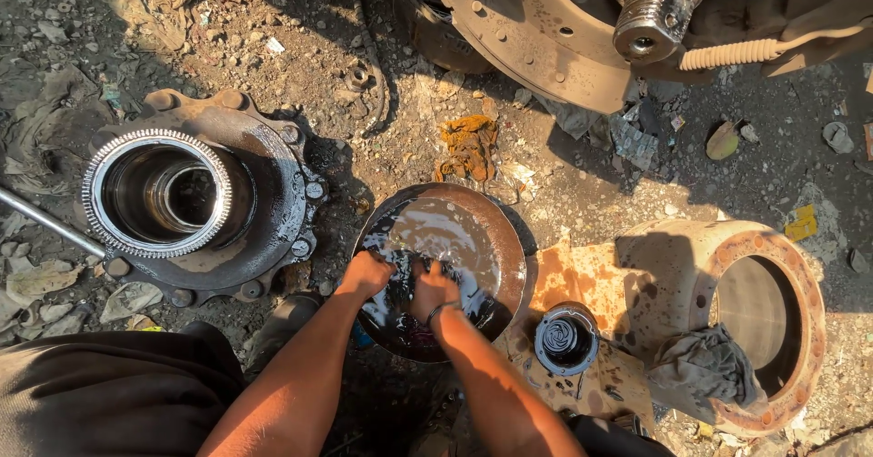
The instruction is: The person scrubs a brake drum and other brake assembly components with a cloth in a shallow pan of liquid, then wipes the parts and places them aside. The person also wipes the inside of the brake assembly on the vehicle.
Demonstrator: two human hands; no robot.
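Observation:
Both my hands are in a round metal basin (496,230) of dark oily liquid on the dirt ground. My left hand (366,273) is at the basin's near left rim, fingers curled down into the liquid. Close beside it, my right hand (431,290) is dipped in the liquid too, fingers bent. Whatever the hands hold under the dark liquid is hidden. A band circles my right wrist.
A large wheel hub (195,198) with a toothed ring lies at left, a metal bar (45,222) beside it. A brake drum (755,321) with a grey rag lies at right, a small bearing part (566,339) on cardboard next to it. An axle end (655,7) and backing plate are above.

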